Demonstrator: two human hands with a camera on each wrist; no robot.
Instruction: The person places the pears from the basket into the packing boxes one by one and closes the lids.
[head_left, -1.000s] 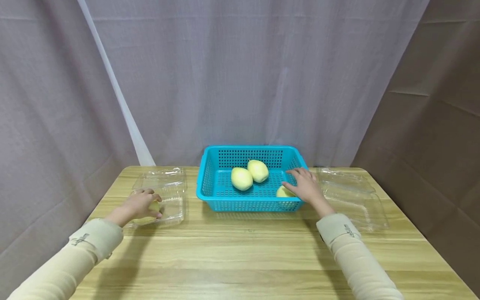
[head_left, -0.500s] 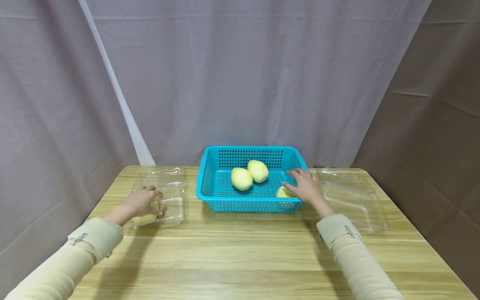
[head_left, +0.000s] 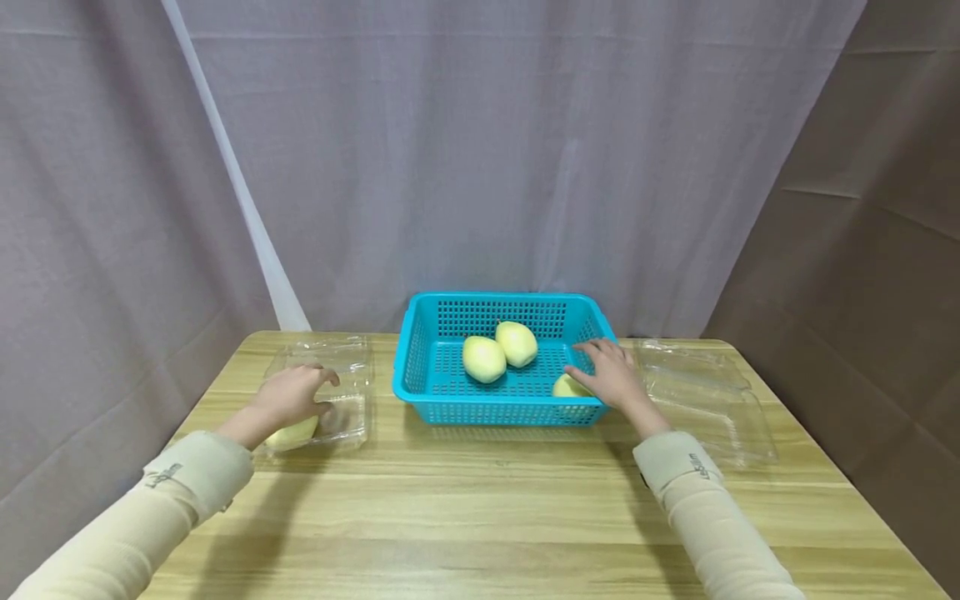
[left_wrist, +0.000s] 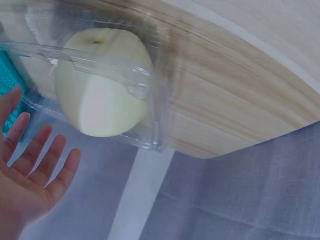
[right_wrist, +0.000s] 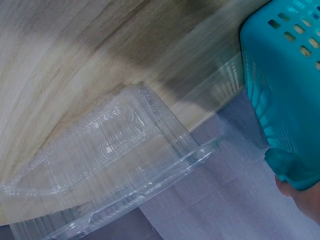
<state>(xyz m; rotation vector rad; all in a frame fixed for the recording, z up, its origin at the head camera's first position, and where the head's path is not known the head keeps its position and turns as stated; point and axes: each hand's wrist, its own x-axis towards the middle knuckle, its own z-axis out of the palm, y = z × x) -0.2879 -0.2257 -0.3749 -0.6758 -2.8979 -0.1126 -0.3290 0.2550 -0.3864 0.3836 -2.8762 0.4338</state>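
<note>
A pale yellow-green pear [head_left: 291, 436] lies in the left clear plastic clamshell box [head_left: 351, 419]; the left wrist view shows the pear [left_wrist: 102, 85] behind the box wall. Just above and beside it is my left hand [head_left: 288, 396], fingers apart and nothing between them. My right hand [head_left: 611, 377] reaches over the right rim of the blue basket [head_left: 498, 412]. Its thumb and fingers are spread above a pear [head_left: 568, 386] in the near right corner, and I cannot tell whether they touch it. Two more pears, one nearer [head_left: 483, 360] and one farther [head_left: 517, 344], sit mid-basket.
Another clear clamshell box [head_left: 708, 412] lies with its lid raised to the right of the basket. Everything stands on a wooden table [head_left: 480, 517]. Grey curtains [head_left: 487, 167] hang behind and at the sides.
My left hand has let go of the pear in the left box and risen slightly, up and to the right, uncovering more of the pear. My right hand has stayed in place.
</note>
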